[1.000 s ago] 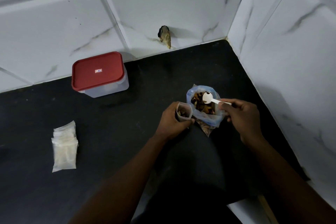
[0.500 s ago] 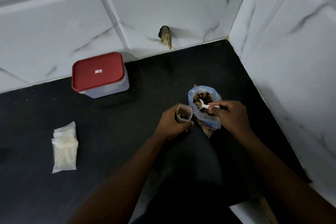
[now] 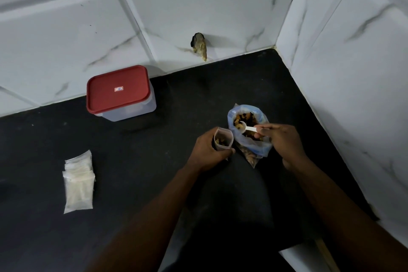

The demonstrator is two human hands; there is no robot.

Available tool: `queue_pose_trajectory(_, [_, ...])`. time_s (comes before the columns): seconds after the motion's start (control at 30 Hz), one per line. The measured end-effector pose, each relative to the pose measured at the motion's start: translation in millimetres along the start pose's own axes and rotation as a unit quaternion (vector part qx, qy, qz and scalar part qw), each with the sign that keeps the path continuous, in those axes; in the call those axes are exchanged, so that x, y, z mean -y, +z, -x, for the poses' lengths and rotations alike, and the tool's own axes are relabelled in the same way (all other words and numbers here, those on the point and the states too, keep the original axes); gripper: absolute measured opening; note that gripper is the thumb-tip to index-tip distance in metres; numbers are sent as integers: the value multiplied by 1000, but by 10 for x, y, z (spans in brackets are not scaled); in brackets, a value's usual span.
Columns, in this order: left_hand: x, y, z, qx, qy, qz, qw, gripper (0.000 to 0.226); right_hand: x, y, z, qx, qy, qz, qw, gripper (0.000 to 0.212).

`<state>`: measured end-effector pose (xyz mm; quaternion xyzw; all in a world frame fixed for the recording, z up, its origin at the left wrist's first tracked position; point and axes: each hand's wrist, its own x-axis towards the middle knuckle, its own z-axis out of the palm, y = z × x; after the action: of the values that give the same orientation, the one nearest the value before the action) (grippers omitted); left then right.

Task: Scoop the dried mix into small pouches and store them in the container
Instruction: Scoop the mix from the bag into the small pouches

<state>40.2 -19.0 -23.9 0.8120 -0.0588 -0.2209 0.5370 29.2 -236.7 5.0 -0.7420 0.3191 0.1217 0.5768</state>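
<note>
Both hands occupied — left hand (image 3: 208,150) gripped the pouch (image 3: 223,139), right hand (image 3: 280,141) pinched the spoon (image 3: 248,128) in the bag (image 3: 254,147); modest scoops seemed wise.

We look down on a corner of what appears to be a home kitchen: a black counter (image 3: 154,183) runs into two walls of white, grey-veined tiles (image 3: 198,6). A red-lidded food container (image 3: 120,93) stands against the back wall, a bag (image 3: 254,147) of dried mix sits open near the corner, and small pouches (image 3: 79,181) lie stacked at left.
</note>
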Motion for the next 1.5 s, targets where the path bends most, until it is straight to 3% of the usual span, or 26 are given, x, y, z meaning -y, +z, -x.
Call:
queue_pose_trajectory(0.17, [20, -1, -2, -1, 9, -9, 1000, 43, 8, 58, 27, 16, -21, -3, 1000, 14])
queue_pose_trajectory(0.37, [-8, -9, 7, 1, 6, -3, 1000, 46, 31, -11, -12, 12, 39, -74, 996, 13])
queue_pose_trajectory(0.67, [34, -6, 26, -27, 27, -10, 999, 49, -41, -27, -4, -11, -4, -81, 997, 16])
queue_pose_trajectory(0.73, [44, 6, 24, -49, 47, -14, 998, 58, -42, -12, 28, -27, -30, -42, 998, 16])
queue_pose_trajectory(0.8, [42, 7, 20, -63, 55, -10, 996, 67, -52, -8, 67, -64, -92, 69, 991, 13])
queue_pose_trajectory(0.87, [34, 6, 12, -55, 53, -1, 997, 71, -58, -1, 122, -110, -154, 180, 965, 16])
queue_pose_trajectory(0.97, [32, 3, -6, -39, 45, 9, 998, 68, -78, 41, 171, -147, -232, 261, 925, 20])
queue_pose_trajectory(1.13, [-5, 18, -32, -18, 26, 14, 999, 56, -116, 39, 95, -77, -254, 295, 918, 20])
queue_pose_trajectory(1.5, [-23, -3, -50, 8, 5, 10, 1000, 48, -25, 1, 67, -3, -181, 170, 969, 16])
